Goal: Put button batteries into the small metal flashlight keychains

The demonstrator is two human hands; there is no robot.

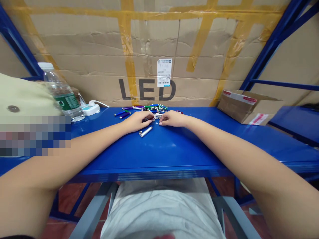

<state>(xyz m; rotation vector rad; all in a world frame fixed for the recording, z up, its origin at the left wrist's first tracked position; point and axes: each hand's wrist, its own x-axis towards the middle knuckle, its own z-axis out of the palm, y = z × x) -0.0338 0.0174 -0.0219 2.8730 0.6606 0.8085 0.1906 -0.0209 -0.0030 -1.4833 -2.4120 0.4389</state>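
A pile of slim, shiny metal tubes in blue, green, purple, red and silver lies beyond my hands on the blue table. My left hand rests at the pile's near left side, thumb and fingertips apart, with dark red pieces visible between them. Bent fingers bring my right hand down beside small silver pieces; whatever its fingertips pinch is too small to make out. One small pale disc lies between the hands. Just below my left hand, a silver tube lies slanted on the tabletop.
At the left stand a water bottle and a white power strip. Another person's pale sleeve reaches in there. An open cardboard box sits at the right. Large taped cardboard marked "LED" backs the table.
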